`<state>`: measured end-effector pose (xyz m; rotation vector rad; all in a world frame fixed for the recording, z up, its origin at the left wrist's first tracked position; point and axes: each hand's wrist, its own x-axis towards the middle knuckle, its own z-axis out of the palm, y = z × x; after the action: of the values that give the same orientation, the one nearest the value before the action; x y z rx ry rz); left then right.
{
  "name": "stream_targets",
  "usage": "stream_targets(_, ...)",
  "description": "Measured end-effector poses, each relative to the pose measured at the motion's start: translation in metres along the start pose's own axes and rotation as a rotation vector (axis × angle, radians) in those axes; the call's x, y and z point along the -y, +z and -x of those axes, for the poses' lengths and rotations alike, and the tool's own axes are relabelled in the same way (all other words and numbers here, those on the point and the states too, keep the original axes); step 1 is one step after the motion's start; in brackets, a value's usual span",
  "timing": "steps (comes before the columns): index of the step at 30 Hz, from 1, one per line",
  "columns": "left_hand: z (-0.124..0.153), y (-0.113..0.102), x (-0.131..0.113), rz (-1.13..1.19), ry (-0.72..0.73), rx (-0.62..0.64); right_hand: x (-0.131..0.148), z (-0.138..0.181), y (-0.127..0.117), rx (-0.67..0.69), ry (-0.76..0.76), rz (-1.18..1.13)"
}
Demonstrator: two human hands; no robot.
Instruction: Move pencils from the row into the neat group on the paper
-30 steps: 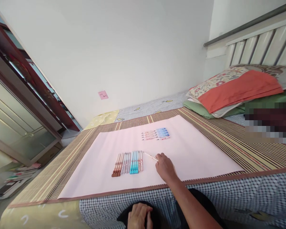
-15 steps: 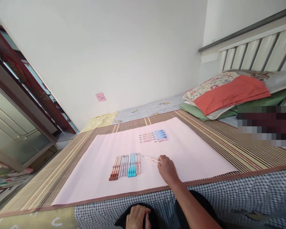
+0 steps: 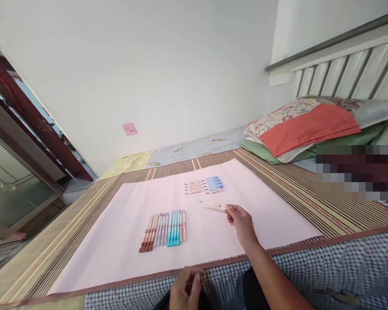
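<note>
My right hand (image 3: pixel 241 224) is closed on the rear end of a slim white pen with red markings (image 3: pixel 213 204). The pen is held just above the pink sheet (image 3: pixel 116 241), its tip pointing left. Up and left of it lie pens with blue ends (image 3: pixel 215 184) and pens with pale pink ends (image 3: pixel 193 187), grouped close together. Farther left is a row of upright-laid pens: brown-ended ones (image 3: pixel 150 232), clear greyish ones (image 3: pixel 162 230), bright blue ones (image 3: pixel 173 228) and pinkish clear ones (image 3: pixel 183 226). My left hand (image 3: pixel 186 287) hovers by the sheet's near edge, fingers loosely curled, thumb apart, holding nothing visible.
Under the sheet is a striped mat (image 3: pixel 90 206) on a bed with checked cloth (image 3: pixel 342 267). Stacked pillows (image 3: pixel 310 129) lie at the right, beside a white radiator (image 3: pixel 352 69). A pink note (image 3: pixel 129 129) is on the wall. A glass-panelled door (image 3: pixel 16 185) stands left.
My right hand has lifted the white pen and carried it a little right and away from me, toward the far pens. The left hand has risen from my knee. The view has shifted slightly.
</note>
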<state>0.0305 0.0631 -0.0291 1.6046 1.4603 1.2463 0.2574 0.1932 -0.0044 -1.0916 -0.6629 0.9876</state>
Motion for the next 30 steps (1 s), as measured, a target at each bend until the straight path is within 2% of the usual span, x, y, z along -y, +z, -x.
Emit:
stream_targets(3,-0.054,0.004,-0.037,0.296,-0.164,0.027,0.017,-0.001,0.011,0.054,-0.002,-0.068)
stream_targets(6,-0.109,0.009,-0.069,0.638,-0.342,-0.021,0.032,-0.007,0.03,0.155,0.0,-0.135)
stream_targets(8,-0.138,0.015,-0.079,0.825,-0.415,-0.059,0.036,-0.011,0.042,0.22,0.005,-0.188)
stream_targets(11,-0.163,0.027,-0.072,0.945,-0.435,-0.076,0.031,-0.014,0.051,0.26,0.023,-0.24)
stream_targets(17,-0.168,0.048,-0.039,1.003,-0.416,0.011,0.007,-0.011,0.057,0.248,0.169,-0.368)
stream_targets(23,-0.163,0.048,-0.041,0.954,-0.388,0.039,0.0,-0.014,0.069,0.329,0.245,-0.354)
stream_targets(30,-0.168,0.049,-0.042,0.808,-0.267,0.035,-0.001,-0.014,0.07,0.391,0.276,-0.356)
